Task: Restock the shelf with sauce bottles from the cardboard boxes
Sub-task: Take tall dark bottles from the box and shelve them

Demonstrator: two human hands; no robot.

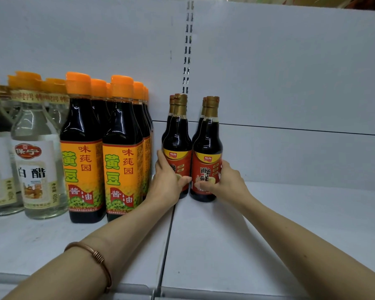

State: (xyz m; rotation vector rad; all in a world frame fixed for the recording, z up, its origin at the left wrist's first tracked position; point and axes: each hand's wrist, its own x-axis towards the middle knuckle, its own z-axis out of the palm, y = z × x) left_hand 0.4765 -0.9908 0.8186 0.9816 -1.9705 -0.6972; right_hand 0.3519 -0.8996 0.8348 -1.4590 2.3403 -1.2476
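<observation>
Two slim, dark glass sauce bottles with gold foil necks and glossy red labels are stood upright on the smooth white shelf (pixel 268 224), near its back panel. The left bottle (pixel 178 135) is gripped low on its label by the left hand (pixel 167 182), fingers curled round it; the right bottle (pixel 208 139) is held likewise by the right hand (pixel 225 180). More gold-necked bottles are ranked behind. Just beside them, taller orange-capped soy bottles (pixel 82 148) and clear vinegar bottles (pixel 39 161) are lined up. A coiled copper bangle (pixel 95 258) is worn on the left forearm.
</observation>
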